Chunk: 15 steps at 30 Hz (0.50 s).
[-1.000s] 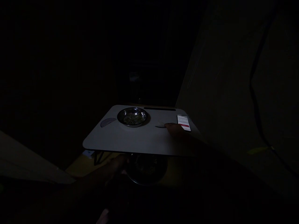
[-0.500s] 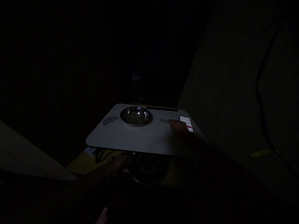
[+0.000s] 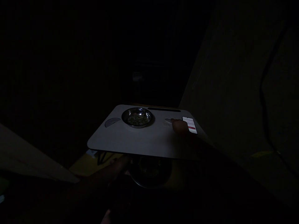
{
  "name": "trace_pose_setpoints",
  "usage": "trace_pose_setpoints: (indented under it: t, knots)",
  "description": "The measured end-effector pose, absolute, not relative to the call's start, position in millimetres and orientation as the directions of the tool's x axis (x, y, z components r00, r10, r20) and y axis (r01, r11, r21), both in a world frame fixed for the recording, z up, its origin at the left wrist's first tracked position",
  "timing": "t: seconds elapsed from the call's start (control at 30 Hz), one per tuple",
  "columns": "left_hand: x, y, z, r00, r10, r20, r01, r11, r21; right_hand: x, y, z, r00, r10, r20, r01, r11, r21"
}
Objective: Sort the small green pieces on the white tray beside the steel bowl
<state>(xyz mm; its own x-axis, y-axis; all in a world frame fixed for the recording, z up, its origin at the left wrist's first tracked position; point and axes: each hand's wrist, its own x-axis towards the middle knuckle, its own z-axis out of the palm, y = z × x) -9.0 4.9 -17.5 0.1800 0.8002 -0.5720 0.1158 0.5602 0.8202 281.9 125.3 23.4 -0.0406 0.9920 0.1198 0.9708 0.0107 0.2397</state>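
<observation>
In the dim light my right hand (image 3: 179,126) is closed around a thin, pale utensil (image 3: 168,120), its end pointing left just over the white folding table (image 3: 133,143). I cannot make out whether it is a knife or a spoon. My left hand (image 3: 125,160) is low, partly under the table's front edge, closed on the left rim of a wide dark bowl (image 3: 150,186). Greenish bits show faintly inside that bowl. A shiny steel bowl (image 3: 137,125) with chopped greenish pieces stands on the table, left of my right hand.
A lit phone (image 3: 190,125) lies on the table just beyond my right hand. A grey half-round print (image 3: 112,122) marks the left side, and a dark slot (image 3: 164,109) runs along the back edge. Walls rise on the right, with a hanging dark cable (image 3: 263,99).
The view has shifted slightly, so the table sits a little lower and to the right. Less of the utensil shows beyond my right hand. My left hand stays at the lower bowl.
</observation>
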Motion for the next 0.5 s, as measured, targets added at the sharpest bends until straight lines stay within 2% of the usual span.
trace_pose_setpoints:
  t: [0.17, 0.33, 0.5]
  knots:
    - [-14.3, 11.6, -28.0, 0.159, 0.787, -0.596, 0.125, 0.583, 0.803, 275.6, 135.4, 21.9, -0.047, 0.997, 0.054, 0.979, 0.035, 0.201]
    - [-16.5, 12.9, -33.7, 0.175, 0.776, -0.605, 0.112, 0.595, 0.796, 273.3, 139.8, 14.9, -0.14, 0.984, 0.106, 0.981, 0.124, 0.146]
    - [-17.6, 12.4, -34.5, 0.142, 0.801, -0.582, 0.125, 0.569, 0.813, 278.2, 138.0, 13.5, -0.146, 0.985, 0.093, 0.983, 0.134, 0.125]
